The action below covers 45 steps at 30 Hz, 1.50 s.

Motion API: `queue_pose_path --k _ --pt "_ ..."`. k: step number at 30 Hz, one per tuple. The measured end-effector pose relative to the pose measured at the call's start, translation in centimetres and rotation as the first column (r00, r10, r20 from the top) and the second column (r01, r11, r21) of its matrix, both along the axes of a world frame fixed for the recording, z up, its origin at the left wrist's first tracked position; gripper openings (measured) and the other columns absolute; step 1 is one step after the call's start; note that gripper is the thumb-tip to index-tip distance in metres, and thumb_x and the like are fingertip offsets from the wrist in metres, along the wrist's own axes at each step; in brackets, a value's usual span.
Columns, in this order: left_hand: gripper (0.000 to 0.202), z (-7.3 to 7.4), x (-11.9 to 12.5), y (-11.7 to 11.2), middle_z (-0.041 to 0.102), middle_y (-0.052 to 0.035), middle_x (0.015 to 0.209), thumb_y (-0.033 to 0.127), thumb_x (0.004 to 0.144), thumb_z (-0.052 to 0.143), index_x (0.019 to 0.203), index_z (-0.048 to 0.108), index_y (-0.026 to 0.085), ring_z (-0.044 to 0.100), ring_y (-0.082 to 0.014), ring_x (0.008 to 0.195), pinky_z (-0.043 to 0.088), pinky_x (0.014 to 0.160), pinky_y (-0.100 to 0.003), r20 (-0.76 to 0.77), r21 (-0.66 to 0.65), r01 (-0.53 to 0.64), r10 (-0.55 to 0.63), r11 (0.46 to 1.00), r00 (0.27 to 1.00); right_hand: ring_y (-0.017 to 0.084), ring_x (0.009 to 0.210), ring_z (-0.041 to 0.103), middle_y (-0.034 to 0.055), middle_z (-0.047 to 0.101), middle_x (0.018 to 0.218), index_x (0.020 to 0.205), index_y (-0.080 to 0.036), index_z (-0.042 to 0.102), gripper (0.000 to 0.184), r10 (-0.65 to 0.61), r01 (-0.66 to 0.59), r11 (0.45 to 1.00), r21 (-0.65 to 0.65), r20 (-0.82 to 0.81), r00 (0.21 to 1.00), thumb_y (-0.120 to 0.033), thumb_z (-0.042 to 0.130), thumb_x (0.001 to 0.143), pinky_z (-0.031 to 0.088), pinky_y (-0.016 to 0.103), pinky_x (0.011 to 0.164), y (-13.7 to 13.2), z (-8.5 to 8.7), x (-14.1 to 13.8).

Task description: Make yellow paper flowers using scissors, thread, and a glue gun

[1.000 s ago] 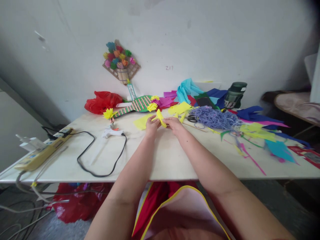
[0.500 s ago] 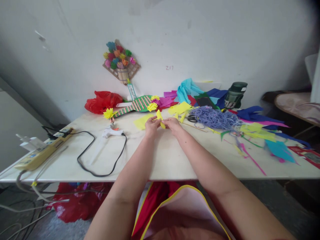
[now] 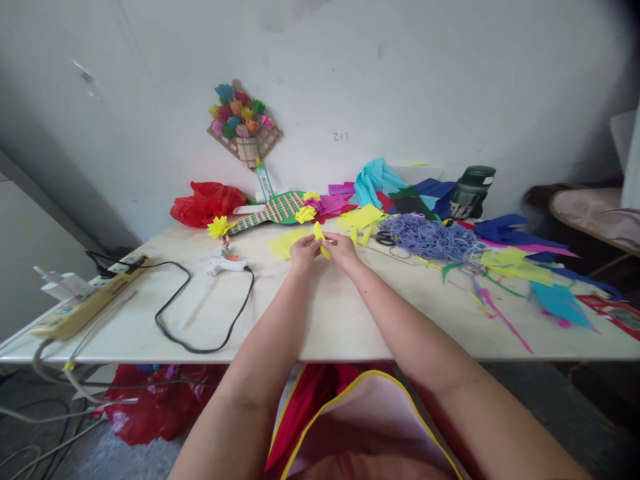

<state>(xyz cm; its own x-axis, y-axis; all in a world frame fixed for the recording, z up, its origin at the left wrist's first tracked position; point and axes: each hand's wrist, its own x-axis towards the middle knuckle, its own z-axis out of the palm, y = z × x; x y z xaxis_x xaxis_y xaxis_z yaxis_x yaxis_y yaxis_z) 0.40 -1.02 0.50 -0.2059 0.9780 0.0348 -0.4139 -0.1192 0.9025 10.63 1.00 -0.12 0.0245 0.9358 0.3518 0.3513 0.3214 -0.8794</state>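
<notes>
My left hand [image 3: 302, 253] and my right hand [image 3: 341, 249] meet over the middle of the white table [image 3: 345, 313], both pinched on a small folded yellow paper piece [image 3: 320, 239]. The paper sticks up between the fingertips. A flat yellow sheet [image 3: 286, 243] lies just behind my left hand. A white glue gun [image 3: 226, 265] with a black cord [image 3: 200, 320] rests to the left of my hands.
Scissors [image 3: 384, 237], a heap of purple string [image 3: 430, 237] and several coloured paper scraps [image 3: 520, 270] cover the right side. A striped green paddle with paper flowers [image 3: 273, 210], a red bag [image 3: 207, 201], a dark bottle [image 3: 470, 190] stand behind. A power strip [image 3: 80, 303] lies far left.
My hands have drawn closer together around the yellow paper, which now stands more upright and folded tighter. Nothing else on the table has moved.
</notes>
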Motion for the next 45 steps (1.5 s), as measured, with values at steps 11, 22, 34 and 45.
queue_pose_path --k 11,22,34,45 --pt "0.023 -0.1 -0.1 0.2 0.066 -0.0038 0.068 0.01 0.062 0.069 0.083 0.061 0.01 0.063 -0.0131 0.062 0.051 0.076 -0.034 0.022 0.02 -0.01 0.009 1.0 1.0 0.018 0.101 0.06 0.003 0.064 0.113 0.111 -0.02 0.063 0.036 0.045 -0.045 0.999 0.024 0.03 0.999 -0.017 0.052 0.077 0.045 0.03 0.092 0.0 -0.4 -0.4" --pt "0.027 0.2 -0.1 0.1 0.066 -0.0039 0.071 0.014 0.059 0.072 0.083 0.061 0.011 0.064 -0.0141 0.068 0.05 0.077 -0.033 0.063 0.05 -0.022 0.019 0.998 0.998 0.016 0.105 0.057 0.0064 0.062 0.114 0.105 -0.017 0.062 0.031 -0.008 -0.014 0.995 -0.103 -0.21 0.978 -0.026 0.045 0.081 0.045 0.029 0.089 -1.4 1.4 -0.9" --pt "0.038 0.0 -0.5 0.0 0.063 0.0003 0.067 0.026 0.049 0.078 0.082 0.063 0.014 0.056 -0.0097 0.059 0.043 0.067 -0.026 0.011 0.085 0.085 -0.086 0.993 0.996 0.009 0.044 0.052 0.0014 0.059 0.057 0.074 -0.014 0.055 0.035 0.192 -0.27 0.929 -0.254 -0.293 0.937 -0.045 0.043 0.084 0.041 0.02 0.043 -2.6 2.4 0.4" --pt "0.03 0.0 -0.4 -0.2 0.066 -0.0025 0.083 0.028 0.056 0.074 0.083 0.064 0.017 0.059 -0.0113 0.072 0.046 0.07 -0.024 0.05 0.098 0.198 -0.203 0.975 0.978 0.007 0.03 0.038 -0.0068 0.042 0.036 0.065 -0.017 0.05 0.028 0.139 -0.15 0.985 -0.09 -0.119 0.983 -0.036 0.044 0.084 0.032 0.019 0.035 -2.5 2.1 -0.1"
